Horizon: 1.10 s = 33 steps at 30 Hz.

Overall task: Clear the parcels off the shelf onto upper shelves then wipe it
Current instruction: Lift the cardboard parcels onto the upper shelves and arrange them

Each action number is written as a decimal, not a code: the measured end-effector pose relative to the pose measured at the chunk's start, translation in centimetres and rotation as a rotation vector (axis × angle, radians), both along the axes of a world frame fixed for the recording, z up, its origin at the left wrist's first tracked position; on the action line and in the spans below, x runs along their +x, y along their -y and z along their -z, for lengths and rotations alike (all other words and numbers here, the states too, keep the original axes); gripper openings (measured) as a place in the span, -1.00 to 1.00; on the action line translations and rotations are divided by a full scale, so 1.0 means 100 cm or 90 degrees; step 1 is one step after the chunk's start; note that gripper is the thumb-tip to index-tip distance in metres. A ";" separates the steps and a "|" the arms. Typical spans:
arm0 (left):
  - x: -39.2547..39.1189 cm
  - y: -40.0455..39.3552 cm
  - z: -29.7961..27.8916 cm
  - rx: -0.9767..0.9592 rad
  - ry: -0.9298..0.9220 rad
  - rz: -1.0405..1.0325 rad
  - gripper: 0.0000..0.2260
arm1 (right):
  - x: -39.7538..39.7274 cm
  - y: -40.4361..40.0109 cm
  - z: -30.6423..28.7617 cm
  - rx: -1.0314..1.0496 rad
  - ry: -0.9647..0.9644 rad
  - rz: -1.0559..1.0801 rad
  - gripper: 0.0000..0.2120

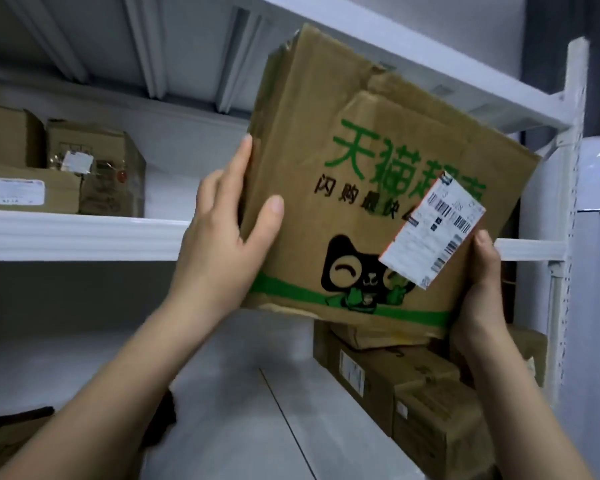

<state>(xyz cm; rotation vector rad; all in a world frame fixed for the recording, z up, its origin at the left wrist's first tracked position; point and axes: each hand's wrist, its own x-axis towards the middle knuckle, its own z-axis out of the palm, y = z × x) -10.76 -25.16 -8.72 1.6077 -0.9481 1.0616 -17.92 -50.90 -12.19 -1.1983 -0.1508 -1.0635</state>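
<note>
Honestly, your left hand and right hand only clamp that dented parcel by its edges; tilted, it could slip or clip the upper shelf's front edge.

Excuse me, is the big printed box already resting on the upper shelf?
No, both hands, left hand and right hand, hold the printed box tilted in the air in front of the upper shelf.

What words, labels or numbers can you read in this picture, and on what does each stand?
"天猫超": large green print on the held cardboard box; a fourth character is hidden by the sticker.
"闪购最快": black print below it, partly covered.
White shipping label on that box: barcodes only, text too small.
Labels on the upper shelf parcels: blurred, unreadable.
</note>
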 end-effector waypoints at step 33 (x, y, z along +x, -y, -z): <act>0.130 -0.035 -0.077 0.052 -0.337 -0.054 -0.35 | 0.149 -0.168 -0.099 -0.431 -0.114 0.182 0.01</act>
